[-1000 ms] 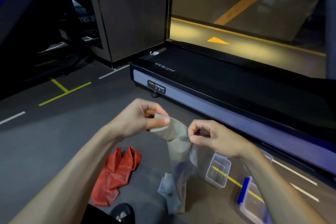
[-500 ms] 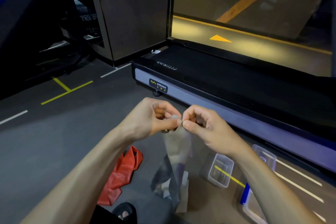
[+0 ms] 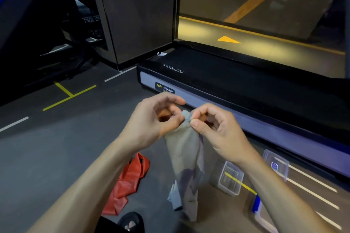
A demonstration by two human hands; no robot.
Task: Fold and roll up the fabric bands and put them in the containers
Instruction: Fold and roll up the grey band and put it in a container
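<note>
A pale grey fabric band (image 3: pixel 186 157) hangs in the air from both my hands, its lower end reaching the floor. My left hand (image 3: pixel 157 119) pinches its top edge between thumb and fingers. My right hand (image 3: pixel 214 125) pinches the same top edge right beside it, fingertips almost touching. A red fabric band (image 3: pixel 128 183) lies crumpled on the floor under my left forearm. A small clear container (image 3: pixel 230 178) stands open on the floor under my right wrist. A second clear container (image 3: pixel 275 164) sits further right.
A treadmill deck (image 3: pixel 246 89) runs across just beyond my hands. A clear box with a blue clip (image 3: pixel 258 204) lies at the lower right. A sandalled foot (image 3: pixel 130 222) shows at the bottom edge. Yellow and white lines mark the dark floor (image 3: pixel 47 147).
My hands came together from a spread hold, so the grey band's top edges now meet, and the band hangs narrower and longer. Both hands rose slightly.
</note>
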